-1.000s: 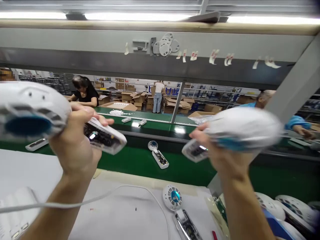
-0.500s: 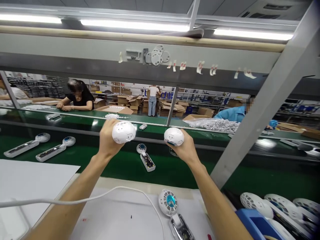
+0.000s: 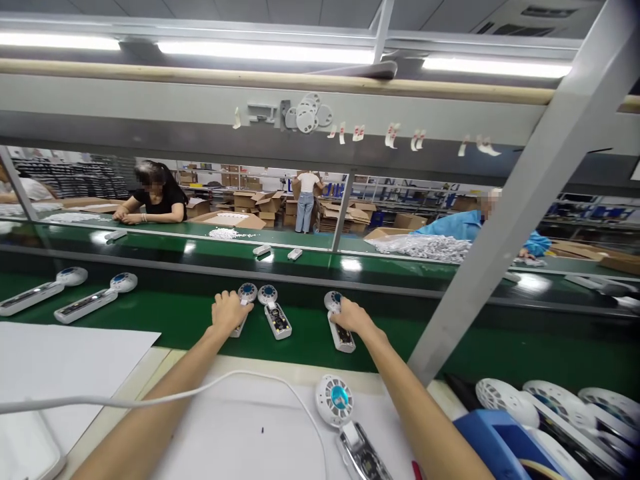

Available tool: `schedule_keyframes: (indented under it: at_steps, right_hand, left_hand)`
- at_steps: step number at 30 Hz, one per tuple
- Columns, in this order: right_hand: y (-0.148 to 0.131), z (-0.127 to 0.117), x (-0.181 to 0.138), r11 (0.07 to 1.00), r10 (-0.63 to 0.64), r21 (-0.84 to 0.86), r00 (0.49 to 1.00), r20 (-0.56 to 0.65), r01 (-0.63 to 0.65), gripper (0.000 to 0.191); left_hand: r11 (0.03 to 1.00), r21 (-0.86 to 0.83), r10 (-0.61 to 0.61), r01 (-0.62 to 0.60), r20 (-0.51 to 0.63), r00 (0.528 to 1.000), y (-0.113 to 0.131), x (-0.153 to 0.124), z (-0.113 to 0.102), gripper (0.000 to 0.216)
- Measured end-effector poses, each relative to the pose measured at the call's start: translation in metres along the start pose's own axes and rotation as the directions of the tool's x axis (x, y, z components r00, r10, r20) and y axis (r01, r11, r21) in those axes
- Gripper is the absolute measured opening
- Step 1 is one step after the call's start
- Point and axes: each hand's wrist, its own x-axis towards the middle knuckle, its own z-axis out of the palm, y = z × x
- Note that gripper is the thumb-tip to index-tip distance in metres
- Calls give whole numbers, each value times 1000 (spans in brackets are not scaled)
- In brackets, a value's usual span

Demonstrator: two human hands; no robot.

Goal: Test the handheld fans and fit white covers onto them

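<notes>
Both arms reach out to the green conveyor belt (image 3: 310, 340). My left hand (image 3: 229, 312) lies curled over the handle of a white hand-held fan (image 3: 247, 293) that rests on the belt, its round head sticking out past my fingers. My right hand (image 3: 353, 316) grips a second white fan (image 3: 343, 336) at the neck, and its open handle with dark electronics points toward me. A third fan (image 3: 275, 315) lies untouched on the belt between my hands.
Two more fans (image 3: 90, 300) lie on the belt at left. A fan (image 3: 336, 400) and a white cable (image 3: 150, 399) are on the white table near me. A blue bin (image 3: 505, 440) with fan shells stands at right beside a slanted grey post (image 3: 510, 220). People work across the line.
My hands, holding the two fans up near my face, have moved forward and down. Both fans now rest on the belt beside the third one.
</notes>
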Motion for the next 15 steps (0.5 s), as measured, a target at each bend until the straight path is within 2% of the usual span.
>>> schedule_keyframes:
  at_steps: [2, 4, 7, 10, 15]
  right_hand:
    - [-4, -5, -3, 998, -18, -63, 999, 27, 20, 34]
    - [-9, -14, -9, 995, -40, -94, 999, 19, 42, 38]
    - [-17, -28, -19, 991, -92, -92, 996, 12, 93, 43]
    - [-24, -37, -30, 986, -156, -58, 987, 26, 157, 43]
    - [-32, -45, -45, 976, -216, -3, 976, 5, 216, 43]
  left_hand:
    - [997, 70, 33, -30, -39, 999, 4, -2, -3, 44]
    - [992, 109, 65, -63, -14, 998, 13, -3, -3, 43]
    - [988, 133, 58, -78, 144, 988, 28, -3, 6, 40]
    - [989, 146, -9, -34, 281, 960, 35, -3, 20, 42]
    - [992, 111, -89, 51, 370, 925, 28, 1, 25, 40]
